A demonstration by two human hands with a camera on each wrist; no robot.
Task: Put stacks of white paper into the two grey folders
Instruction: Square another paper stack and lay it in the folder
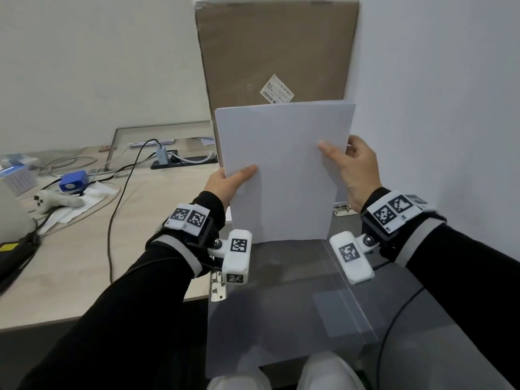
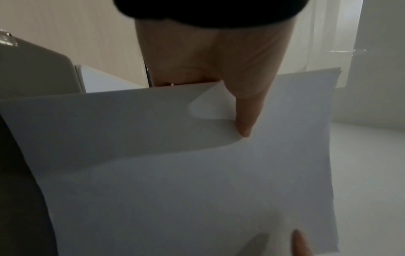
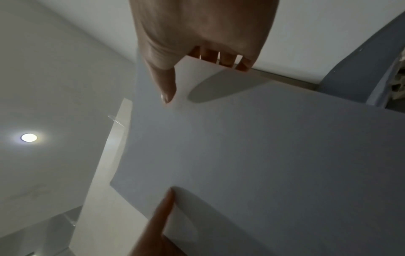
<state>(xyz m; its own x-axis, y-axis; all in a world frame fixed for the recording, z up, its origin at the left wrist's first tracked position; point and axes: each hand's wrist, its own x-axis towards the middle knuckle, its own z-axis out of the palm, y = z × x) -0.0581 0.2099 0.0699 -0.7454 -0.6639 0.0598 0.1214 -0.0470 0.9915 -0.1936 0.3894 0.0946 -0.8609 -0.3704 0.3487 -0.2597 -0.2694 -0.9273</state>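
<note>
A stack of white paper (image 1: 284,170) stands upright on its lower edge on an open grey folder (image 1: 281,319) in front of me. My left hand (image 1: 225,181) pinches the stack's left edge, thumb on the front, fingers hidden behind. My right hand (image 1: 351,167) grips the right edge the same way. In the left wrist view the left hand's thumb (image 2: 243,119) presses on the paper (image 2: 175,173). In the right wrist view the right hand's thumb (image 3: 166,86) lies on the paper (image 3: 263,155), fingers behind. The folder's metal clip (image 1: 218,285) shows at its left edge.
A large cardboard box (image 1: 275,52) leans on the wall behind the paper. On the wooden desk (image 1: 154,220) to the left lie a black cable (image 1: 118,206), a blue device (image 1: 73,181), a white controller (image 1: 56,202) and a power strip (image 1: 183,161). A white wall is close on the right.
</note>
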